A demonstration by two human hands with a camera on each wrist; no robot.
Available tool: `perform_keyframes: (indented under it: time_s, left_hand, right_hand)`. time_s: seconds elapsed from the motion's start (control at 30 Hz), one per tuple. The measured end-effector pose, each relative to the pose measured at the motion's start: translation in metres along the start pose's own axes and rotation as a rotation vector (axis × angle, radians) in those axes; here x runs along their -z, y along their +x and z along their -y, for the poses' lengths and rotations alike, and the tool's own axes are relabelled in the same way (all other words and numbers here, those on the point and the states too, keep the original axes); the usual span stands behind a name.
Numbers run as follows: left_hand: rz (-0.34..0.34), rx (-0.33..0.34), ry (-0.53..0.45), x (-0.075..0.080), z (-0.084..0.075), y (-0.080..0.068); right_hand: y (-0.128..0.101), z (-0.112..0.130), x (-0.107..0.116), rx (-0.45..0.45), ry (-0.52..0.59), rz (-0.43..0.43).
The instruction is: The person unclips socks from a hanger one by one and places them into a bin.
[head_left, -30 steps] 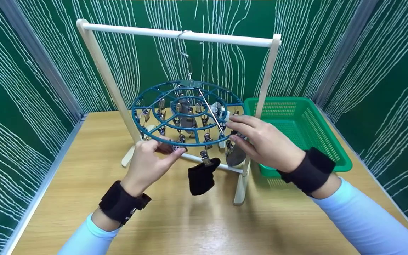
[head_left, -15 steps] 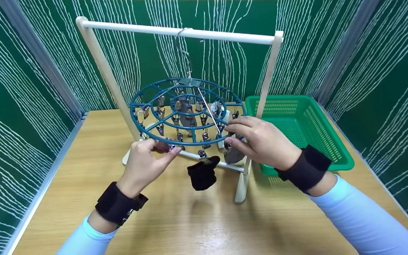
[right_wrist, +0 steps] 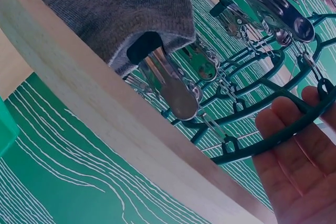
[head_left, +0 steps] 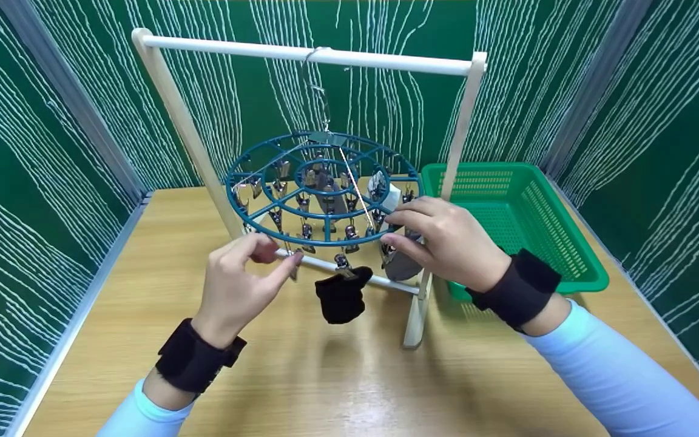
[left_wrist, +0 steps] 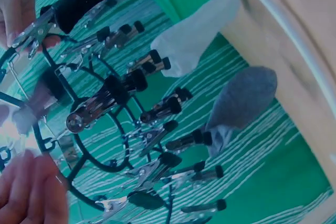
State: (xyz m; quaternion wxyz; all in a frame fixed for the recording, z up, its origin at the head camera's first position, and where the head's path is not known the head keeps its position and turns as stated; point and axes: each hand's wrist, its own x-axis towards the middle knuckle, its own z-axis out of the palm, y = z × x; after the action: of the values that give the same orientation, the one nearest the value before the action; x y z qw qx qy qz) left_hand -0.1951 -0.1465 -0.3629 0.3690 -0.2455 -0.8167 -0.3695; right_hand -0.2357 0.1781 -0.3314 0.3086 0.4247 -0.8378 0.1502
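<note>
While the round blue clip hanger hangs by its metal hook from the top bar of the wooden rack, both hands work at its near rim. The left hand is half open: thumb and forefinger reach toward each other at the front-left of the ring, the other fingers loosely bent. From the head view it seems to pinch a metal clip dangling there, though the contact is too small to be sure; the left wrist view shows fingertips right against the ring. The right hand is at the front-right of the ring, its fingers curled over the blue rim; the right wrist view shows the rim lying across the fingers.

Three socks hang from the clips. One black sock dangles at the very front, between the two hands. One grey sock hangs just under the right hand, its cuff caught in a clip in the right wrist view. One white sock hangs at the far right of the ring, behind the right hand. Many more clips hang bare from the spokes; they overlap too much to count.

One green plastic basket stands on the wooden table, just to the right of the rack's right upright; the visible part of its inside holds nothing. Each wrist wears a black strap over a pale blue sleeve.
</note>
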Motion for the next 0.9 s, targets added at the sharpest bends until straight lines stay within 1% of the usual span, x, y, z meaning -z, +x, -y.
perform_keyframes:
  time_s: [0.1,0.17,0.27,0.3,0.37,0.47,0.67,0.8,0.9]
  left_hand:
    - [-0.100,-0.112,0.025,-0.001,-0.001,0.001]
    - [-0.132,-0.196,0.056,-0.002,-0.001,0.002]
    - [-0.123,-0.314,0.121,-0.003,-0.002,0.006]
    - [-0.112,-0.345,0.143,-0.004,-0.003,0.007]
    - [-0.088,-0.385,0.181,-0.004,-0.004,0.009]
    - [-0.065,-0.400,0.207,-0.004,-0.005,0.010]
    - [-0.075,-0.357,0.193,-0.004,-0.002,0.007]
    - [-0.113,-0.344,0.172,-0.007,-0.001,0.006]
    - [-0.158,-0.356,0.155,-0.011,-0.003,0.005]
  right_hand:
    - [0.000,0.000,-0.001,0.005,-0.005,-0.008]
    - [0.000,0.000,-0.002,0.008,-0.009,-0.017]
    - [0.000,0.000,-0.002,0.017,-0.008,-0.042]
    - [0.000,0.000,-0.002,0.021,-0.008,-0.053]
    - [0.001,0.001,-0.003,0.029,-0.010,-0.073]
    - [0.001,0.001,-0.003,0.040,-0.011,-0.089]
    - [-0.001,0.001,-0.002,0.051,0.002,-0.089]
    - [-0.001,0.000,0.000,0.069,0.007,-0.104]
    - [0.000,-0.001,-0.001,0.082,0.014,-0.121]
